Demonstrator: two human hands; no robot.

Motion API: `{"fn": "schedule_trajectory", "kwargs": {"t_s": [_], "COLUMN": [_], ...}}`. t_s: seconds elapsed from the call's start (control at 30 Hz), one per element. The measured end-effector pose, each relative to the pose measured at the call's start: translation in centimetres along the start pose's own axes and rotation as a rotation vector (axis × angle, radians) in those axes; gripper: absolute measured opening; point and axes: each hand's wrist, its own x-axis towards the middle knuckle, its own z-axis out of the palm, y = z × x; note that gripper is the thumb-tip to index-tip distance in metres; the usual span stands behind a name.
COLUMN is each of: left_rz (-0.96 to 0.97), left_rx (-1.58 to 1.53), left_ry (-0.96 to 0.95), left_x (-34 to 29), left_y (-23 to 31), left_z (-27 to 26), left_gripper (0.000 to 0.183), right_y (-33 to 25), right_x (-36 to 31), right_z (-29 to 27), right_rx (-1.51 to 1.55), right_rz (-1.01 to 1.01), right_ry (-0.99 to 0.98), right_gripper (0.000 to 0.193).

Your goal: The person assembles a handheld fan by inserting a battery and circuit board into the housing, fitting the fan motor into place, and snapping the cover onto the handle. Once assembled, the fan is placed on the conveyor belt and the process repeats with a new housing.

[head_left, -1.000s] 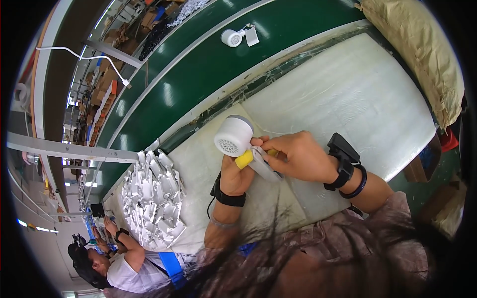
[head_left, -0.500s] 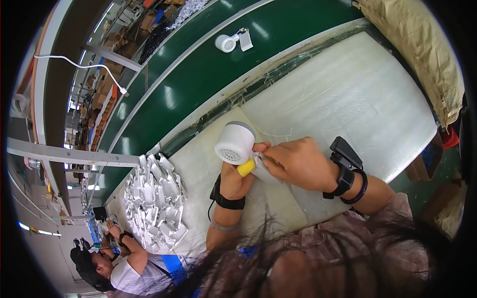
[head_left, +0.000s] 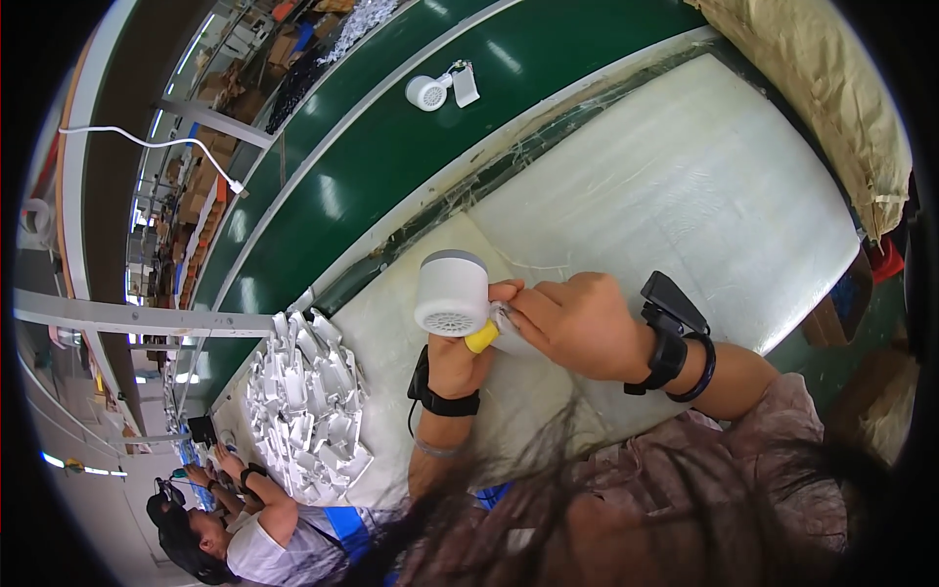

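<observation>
A white cylindrical fan-like head [head_left: 452, 293] with a grey rim and a round grille is held over the pale worktable, grille side tilted toward me. My left hand [head_left: 458, 367] is closed around its neck, partly hidden behind it, with a yellow cover [head_left: 481, 338] on one finger. Close beside it, my right hand [head_left: 585, 328] has thumb and fingers pinched together at the joint below the head. Whatever lies between those fingertips is too small and covered to make out. A pale handle-like part shows in part beneath the right hand.
A heap of white plastic shells [head_left: 308, 416] lies at the left. Beyond the table [head_left: 675, 196] runs a green conveyor [head_left: 362, 171] carrying a similar white unit [head_left: 428, 93]. Brown wrapping [head_left: 822, 88] hangs at far right. A co-worker [head_left: 264, 528] sits at lower left; a white cable [head_left: 147, 142] dangles upper left.
The held white head has turned slightly, so less of its grille shows, and sits a little lower and further left. Both hands keep their grip. The view has shifted slightly.
</observation>
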Motion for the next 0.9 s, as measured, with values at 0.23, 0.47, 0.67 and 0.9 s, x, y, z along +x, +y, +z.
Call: {"fn": "schedule_trajectory", "kwargs": {"t_s": [0.23,0.47,0.67,0.9], "left_rz": [-0.06,-0.012,-0.071,-0.12], "left_rx": [-0.064,-0.233,-0.192,-0.213], "left_ry": [0.113,0.221,0.279,0.207], "left_x": [-0.1,-0.1,0.0,-0.1], "left_y": [-0.3,-0.6,-0.5,-0.8], "left_z": [0.4,-0.8,-0.1,-0.8], "left_gripper": [0.047,0.044,0.042,0.041], "right_y": [-0.1,-0.3,-0.5,-0.6], "right_x": [-0.4,0.3,-0.1,-0.4], "right_z": [0.1,-0.5,-0.4,-0.1], "right_rx": [-0.052,0.116,0.102,0.126], "right_rz": [0.031,0.072,0.154,0.143], "right_ry": [-0.117,-0.086,-0.219,-0.369], "right_gripper": [0.014,0.023,0.042,0.039]}}
